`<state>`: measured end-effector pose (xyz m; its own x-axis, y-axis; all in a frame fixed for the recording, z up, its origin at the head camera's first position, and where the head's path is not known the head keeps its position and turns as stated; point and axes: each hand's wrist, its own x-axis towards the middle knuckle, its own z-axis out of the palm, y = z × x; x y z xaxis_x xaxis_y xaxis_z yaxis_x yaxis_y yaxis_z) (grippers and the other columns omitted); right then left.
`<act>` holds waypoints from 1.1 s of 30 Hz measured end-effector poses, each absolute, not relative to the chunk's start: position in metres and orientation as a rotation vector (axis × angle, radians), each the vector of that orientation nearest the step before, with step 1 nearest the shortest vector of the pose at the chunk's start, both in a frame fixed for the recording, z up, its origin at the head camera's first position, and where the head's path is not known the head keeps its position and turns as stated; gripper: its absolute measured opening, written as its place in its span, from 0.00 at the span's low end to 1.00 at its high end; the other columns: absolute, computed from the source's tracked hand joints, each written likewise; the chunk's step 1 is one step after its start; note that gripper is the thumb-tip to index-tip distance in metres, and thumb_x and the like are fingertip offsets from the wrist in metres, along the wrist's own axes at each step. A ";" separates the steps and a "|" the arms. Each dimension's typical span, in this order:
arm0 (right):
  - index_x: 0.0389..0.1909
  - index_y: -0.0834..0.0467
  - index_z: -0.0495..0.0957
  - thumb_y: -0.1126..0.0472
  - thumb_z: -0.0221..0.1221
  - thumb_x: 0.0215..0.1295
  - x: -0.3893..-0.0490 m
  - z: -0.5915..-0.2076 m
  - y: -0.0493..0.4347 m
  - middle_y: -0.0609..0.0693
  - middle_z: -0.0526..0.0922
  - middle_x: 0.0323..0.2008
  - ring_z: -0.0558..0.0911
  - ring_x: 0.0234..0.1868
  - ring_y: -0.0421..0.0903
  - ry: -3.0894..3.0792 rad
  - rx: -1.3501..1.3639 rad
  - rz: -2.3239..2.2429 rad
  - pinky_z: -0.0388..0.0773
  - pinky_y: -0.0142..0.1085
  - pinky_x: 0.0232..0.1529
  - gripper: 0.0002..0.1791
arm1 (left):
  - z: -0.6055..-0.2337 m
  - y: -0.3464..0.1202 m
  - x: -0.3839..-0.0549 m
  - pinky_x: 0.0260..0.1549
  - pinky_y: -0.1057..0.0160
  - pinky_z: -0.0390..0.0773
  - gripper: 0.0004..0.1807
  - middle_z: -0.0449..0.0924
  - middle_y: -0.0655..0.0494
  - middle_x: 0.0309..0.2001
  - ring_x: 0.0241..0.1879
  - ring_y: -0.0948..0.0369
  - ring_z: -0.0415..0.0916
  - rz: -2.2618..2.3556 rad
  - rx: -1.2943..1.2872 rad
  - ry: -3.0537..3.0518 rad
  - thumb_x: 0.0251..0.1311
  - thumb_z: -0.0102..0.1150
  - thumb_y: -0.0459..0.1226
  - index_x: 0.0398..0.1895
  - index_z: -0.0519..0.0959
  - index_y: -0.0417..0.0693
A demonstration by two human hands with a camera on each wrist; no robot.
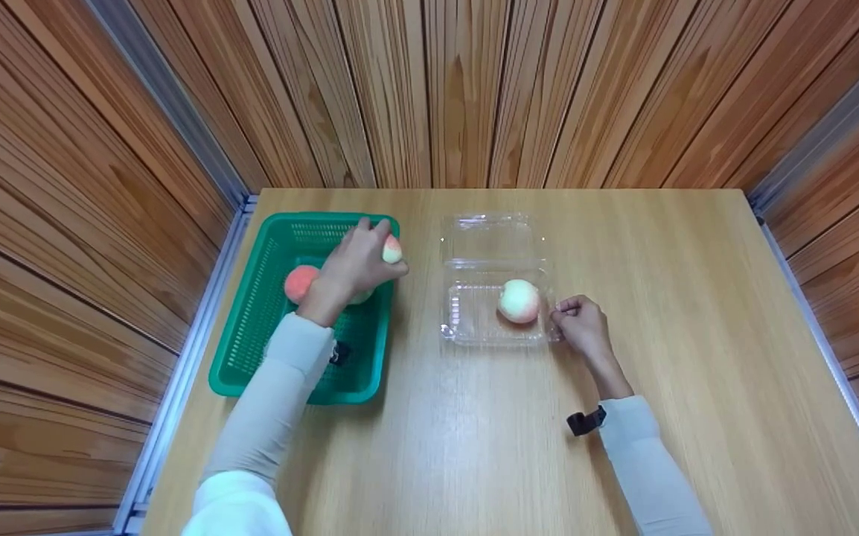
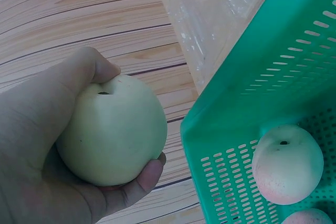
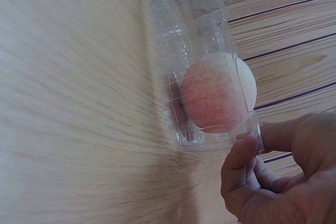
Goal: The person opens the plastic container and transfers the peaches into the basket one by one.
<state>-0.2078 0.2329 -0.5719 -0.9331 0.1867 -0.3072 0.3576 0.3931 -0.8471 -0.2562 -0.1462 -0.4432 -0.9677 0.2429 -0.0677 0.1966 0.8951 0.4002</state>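
My left hand (image 1: 359, 258) grips a pale peach (image 2: 118, 129) above the right side of the green basket (image 1: 385, 327), thumb on one side and fingers curled round the other. More peaches lie in the basket, among them a reddish one (image 1: 301, 284) and a pale one (image 2: 287, 163) seen in the left wrist view. A clear plastic clamshell box (image 1: 467, 327) lies open on the table, its lid folded back. One peach (image 1: 519, 301) sits in its right half. My right hand (image 1: 583, 324) pinches the box's right rim between thumb and fingers.
The wooden table (image 1: 474, 447) carries the basket at left and the box at centre. Wood-patterned panels (image 1: 467, 97) stand behind and at both sides, with metal rails at the edges. A small dark object (image 1: 339, 353) shows by the left forearm, over the basket.
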 end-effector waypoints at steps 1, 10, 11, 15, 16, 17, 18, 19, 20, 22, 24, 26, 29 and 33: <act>0.47 0.67 0.76 0.67 0.61 0.69 -0.208 -0.572 0.233 0.47 0.77 0.31 0.79 0.28 0.39 2.483 0.492 -1.569 0.78 0.27 0.25 0.10 | -0.443 -0.147 -0.257 0.44 0.49 0.86 0.28 0.75 0.39 0.57 0.49 0.47 0.77 0.602 0.342 2.946 0.61 0.65 0.47 0.62 0.74 0.46; 0.48 0.69 0.75 0.68 0.60 0.70 -0.207 -0.572 0.233 0.48 0.78 0.31 0.81 0.27 0.40 2.454 0.491 -1.602 0.82 0.30 0.27 0.10 | -0.443 -0.156 -0.260 0.40 0.50 0.84 0.27 0.75 0.39 0.54 0.47 0.47 0.77 0.593 0.311 2.962 0.62 0.64 0.47 0.61 0.75 0.44; 0.48 0.69 0.74 0.68 0.60 0.69 -0.207 -0.572 0.233 0.48 0.78 0.31 0.81 0.27 0.40 2.449 0.491 -1.610 0.82 0.30 0.27 0.10 | -0.442 -0.157 -0.259 0.40 0.50 0.83 0.27 0.75 0.40 0.53 0.46 0.47 0.76 0.597 0.308 2.960 0.62 0.64 0.47 0.61 0.75 0.44; 0.48 0.69 0.74 0.69 0.60 0.70 -0.207 -0.572 0.232 0.48 0.77 0.31 0.82 0.27 0.40 2.440 0.493 -1.624 0.83 0.30 0.26 0.11 | -0.441 -0.161 -0.259 0.40 0.49 0.83 0.28 0.74 0.40 0.54 0.47 0.47 0.76 0.618 0.291 2.946 0.62 0.64 0.48 0.61 0.74 0.44; 0.48 0.69 0.74 0.69 0.60 0.70 -0.207 -0.572 0.232 0.48 0.78 0.31 0.82 0.27 0.40 2.442 0.493 -1.622 0.82 0.30 0.26 0.11 | -0.441 -0.162 -0.259 0.40 0.49 0.83 0.28 0.74 0.39 0.55 0.48 0.46 0.75 0.623 0.287 2.944 0.62 0.64 0.48 0.62 0.74 0.44; 0.49 0.69 0.74 0.69 0.60 0.70 -0.207 -0.572 0.232 0.48 0.78 0.31 0.82 0.27 0.40 2.442 0.492 -1.623 0.82 0.30 0.26 0.11 | -0.441 -0.163 -0.259 0.41 0.48 0.83 0.29 0.74 0.39 0.55 0.48 0.46 0.75 0.627 0.286 2.941 0.63 0.64 0.48 0.62 0.74 0.44; 0.49 0.69 0.74 0.68 0.60 0.70 -0.207 -0.572 0.232 0.48 0.78 0.31 0.82 0.27 0.40 2.443 0.491 -1.623 0.83 0.30 0.26 0.11 | -0.442 -0.164 -0.259 0.41 0.48 0.83 0.29 0.74 0.39 0.56 0.48 0.46 0.75 0.629 0.288 2.940 0.63 0.64 0.48 0.63 0.74 0.43; 0.49 0.69 0.74 0.68 0.60 0.70 -0.207 -0.572 0.232 0.48 0.78 0.31 0.82 0.27 0.40 2.443 0.491 -1.624 0.83 0.30 0.26 0.11 | -0.442 -0.165 -0.259 0.41 0.48 0.83 0.29 0.74 0.38 0.56 0.48 0.46 0.75 0.631 0.289 2.940 0.63 0.64 0.48 0.63 0.74 0.44; 0.48 0.69 0.74 0.68 0.60 0.70 -0.207 -0.572 0.232 0.48 0.78 0.31 0.82 0.27 0.40 2.442 0.491 -1.626 0.83 0.30 0.26 0.11 | -0.441 -0.166 -0.260 0.41 0.48 0.83 0.29 0.74 0.38 0.56 0.48 0.46 0.75 0.634 0.291 2.941 0.63 0.63 0.48 0.63 0.74 0.43; 0.48 0.69 0.75 0.68 0.61 0.70 -0.207 -0.572 0.232 0.47 0.78 0.30 0.82 0.27 0.40 2.438 0.491 -1.631 0.84 0.31 0.27 0.11 | -0.442 -0.168 -0.260 0.40 0.49 0.83 0.29 0.75 0.38 0.56 0.48 0.45 0.76 0.635 0.300 2.946 0.63 0.63 0.48 0.63 0.74 0.42; 0.48 0.69 0.75 0.68 0.61 0.70 -0.208 -0.572 0.232 0.47 0.78 0.30 0.82 0.27 0.40 2.438 0.495 -1.631 0.84 0.32 0.27 0.10 | -0.442 -0.170 -0.261 0.40 0.49 0.83 0.30 0.75 0.37 0.55 0.47 0.45 0.76 0.636 0.299 2.949 0.63 0.63 0.48 0.64 0.74 0.42; 0.47 0.69 0.75 0.68 0.60 0.70 -0.208 -0.572 0.232 0.47 0.78 0.30 0.82 0.27 0.41 2.440 0.500 -1.628 0.84 0.32 0.27 0.10 | -0.442 -0.173 -0.261 0.40 0.49 0.83 0.32 0.75 0.37 0.56 0.48 0.45 0.76 0.646 0.290 2.945 0.64 0.63 0.48 0.67 0.73 0.41; 0.48 0.68 0.74 0.68 0.60 0.70 -0.208 -0.572 0.232 0.48 0.77 0.31 0.82 0.27 0.41 2.447 0.502 -1.615 0.84 0.32 0.27 0.10 | -0.442 -0.176 -0.261 0.41 0.50 0.83 0.35 0.74 0.37 0.58 0.49 0.46 0.76 0.660 0.262 2.930 0.64 0.63 0.48 0.71 0.71 0.42; 0.48 0.68 0.74 0.68 0.60 0.70 -0.208 -0.572 0.232 0.48 0.77 0.31 0.83 0.27 0.42 2.449 0.501 -1.609 0.84 0.32 0.28 0.10 | -0.442 -0.180 -0.262 0.42 0.51 0.83 0.34 0.73 0.38 0.59 0.49 0.47 0.75 0.675 0.225 2.914 0.64 0.64 0.48 0.71 0.71 0.43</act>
